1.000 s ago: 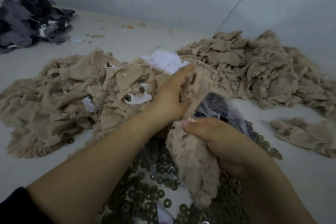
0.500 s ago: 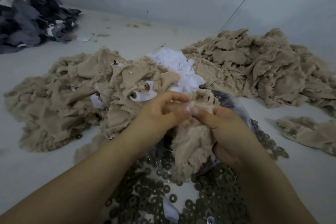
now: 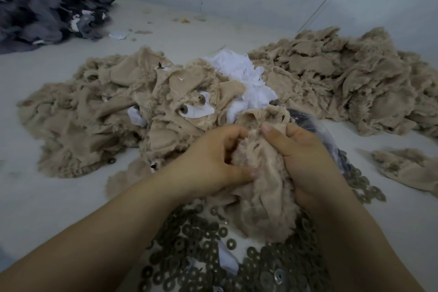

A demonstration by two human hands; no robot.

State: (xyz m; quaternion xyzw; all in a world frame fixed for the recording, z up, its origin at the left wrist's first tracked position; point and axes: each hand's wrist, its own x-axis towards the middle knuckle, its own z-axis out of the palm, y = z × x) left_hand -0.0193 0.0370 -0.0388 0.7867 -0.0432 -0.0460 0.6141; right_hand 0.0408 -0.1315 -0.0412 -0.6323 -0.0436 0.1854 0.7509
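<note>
The left hand (image 3: pixel 208 163) and right hand (image 3: pixel 305 156) gripped a beige plush piece (image 3: pixel 263 199), fingers (image 3: pixel 276 141) curled into it, above loose washers (image 3: pixel 201 242). Mid-handling; fitting a washer likely needed one hand freed.

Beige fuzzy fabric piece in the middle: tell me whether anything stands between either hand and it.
Nothing visible does. The left hand and the right hand both grip the beige fuzzy fabric piece directly, fingers curled into its pile. The metal washers lie under it, not between.
</note>
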